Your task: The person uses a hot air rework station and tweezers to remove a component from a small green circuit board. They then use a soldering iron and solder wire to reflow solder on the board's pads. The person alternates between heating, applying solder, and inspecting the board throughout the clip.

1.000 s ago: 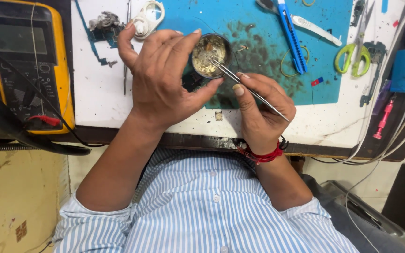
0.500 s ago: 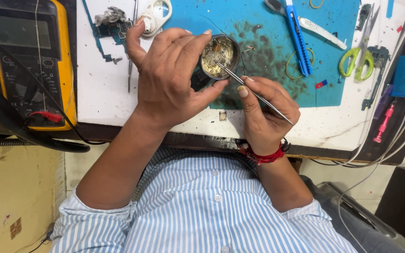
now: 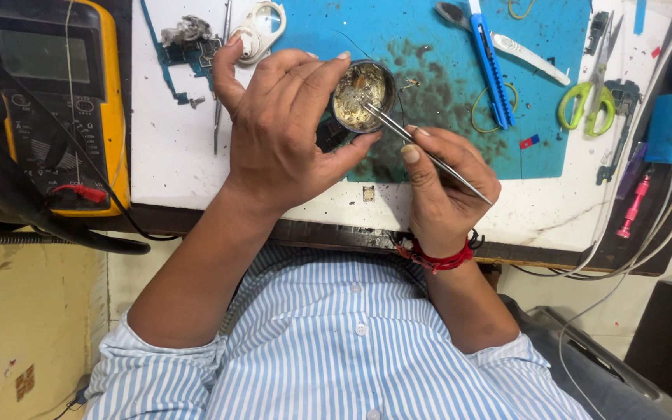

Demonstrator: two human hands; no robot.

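My left hand grips a small round metal tin filled with yellowish, crusty paste, held just above the blue work mat. My right hand pinches thin metal tweezers whose tips dip into the tin's contents. A red thread band circles my right wrist. Both forearms come out of a blue-and-white striped shirt.
A yellow multimeter with a red lead lies at left. A blue utility knife, green-handled scissors, a small circuit board and a white round magnifier sit on the bench. Cables hang at the right edge.
The view has drifted slightly. My hands stay together, with the tweezers' tips working a little deeper into the tin.
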